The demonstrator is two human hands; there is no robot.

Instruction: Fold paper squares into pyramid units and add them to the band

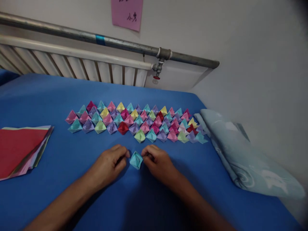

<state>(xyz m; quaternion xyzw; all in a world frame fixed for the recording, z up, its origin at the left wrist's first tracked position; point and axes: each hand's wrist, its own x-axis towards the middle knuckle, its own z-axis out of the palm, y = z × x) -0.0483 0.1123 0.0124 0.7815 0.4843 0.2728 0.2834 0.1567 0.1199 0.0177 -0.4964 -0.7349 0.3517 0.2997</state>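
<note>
A small folded piece of teal paper (136, 160) lies on the blue surface between my two hands. My left hand (112, 162) is at its left, fingers curled and fingertips close to the paper's left corner. On the other side, my right hand (157, 159) has curled fingers, with thumb and forefinger at the right corner. Whether either hand pinches the paper is hard to make out. Beyond them stand several rows of folded paper boats in many colours, among them a light green one (140, 136) and a dark red one (123, 128).
A stack of coloured paper sheets (21, 150) lies at the left. At the right is a folded pale teal cloth (240, 157). Behind the blue surface (72, 199) are a white radiator (79, 66), a metal pipe (130, 46) and a red valve handle (156, 77).
</note>
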